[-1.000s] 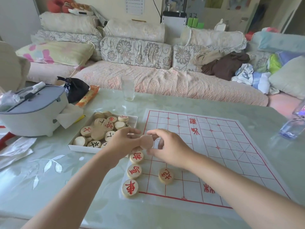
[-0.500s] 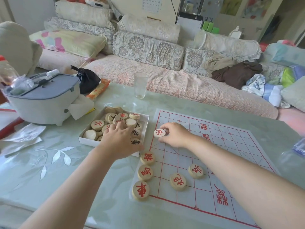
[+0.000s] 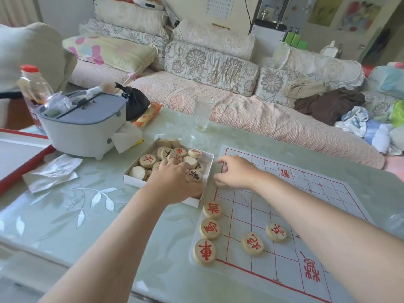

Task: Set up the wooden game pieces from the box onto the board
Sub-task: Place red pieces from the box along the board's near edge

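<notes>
A white box of round wooden pieces marked in red or black sits left of the red-lined paper board. My left hand reaches into the box with its fingers down among the pieces; whether it grips one is hidden. My right hand hovers low over the board's left edge, fingers curled round a piece that is mostly hidden. Three red-marked pieces line the board's near left edge. Two more lie one column in.
An empty glass stands behind the box near the table's far edge. A grey-lidded white appliance, a bottle, a black bag, an orange packet and crumpled wrappers fill the left. A sofa runs behind.
My right hand took a red-marked piece from my left hand and carried it down to the board's left edge. My left hand went back into the box. The camera shifted left.
</notes>
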Available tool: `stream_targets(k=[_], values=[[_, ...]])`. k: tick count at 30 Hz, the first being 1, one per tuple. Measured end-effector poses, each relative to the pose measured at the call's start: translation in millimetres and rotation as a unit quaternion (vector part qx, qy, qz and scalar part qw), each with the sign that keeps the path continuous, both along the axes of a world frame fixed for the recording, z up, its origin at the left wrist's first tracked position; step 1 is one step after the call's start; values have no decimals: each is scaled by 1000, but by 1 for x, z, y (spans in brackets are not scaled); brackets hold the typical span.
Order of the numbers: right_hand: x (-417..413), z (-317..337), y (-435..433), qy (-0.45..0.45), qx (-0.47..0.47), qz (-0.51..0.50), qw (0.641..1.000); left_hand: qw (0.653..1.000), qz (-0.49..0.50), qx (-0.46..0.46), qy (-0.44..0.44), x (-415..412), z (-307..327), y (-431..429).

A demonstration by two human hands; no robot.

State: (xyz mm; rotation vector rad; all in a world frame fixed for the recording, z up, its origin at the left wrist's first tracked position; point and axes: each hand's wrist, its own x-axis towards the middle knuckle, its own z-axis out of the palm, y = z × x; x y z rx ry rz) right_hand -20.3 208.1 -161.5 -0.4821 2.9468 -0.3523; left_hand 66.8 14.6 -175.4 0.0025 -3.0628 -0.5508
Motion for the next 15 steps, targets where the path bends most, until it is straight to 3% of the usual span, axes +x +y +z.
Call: stream_targets(k=[5, 9, 15], values=[[3, 19, -58, 43, -42, 69, 996, 992, 61, 77, 79, -7, 4, -42], [1, 22, -100, 45, -15, 98, 994, 989, 102, 81, 72, -3, -2, -73], [-1, 13, -131, 41, 58, 65, 995, 993, 95, 65, 32, -4, -13, -83]])
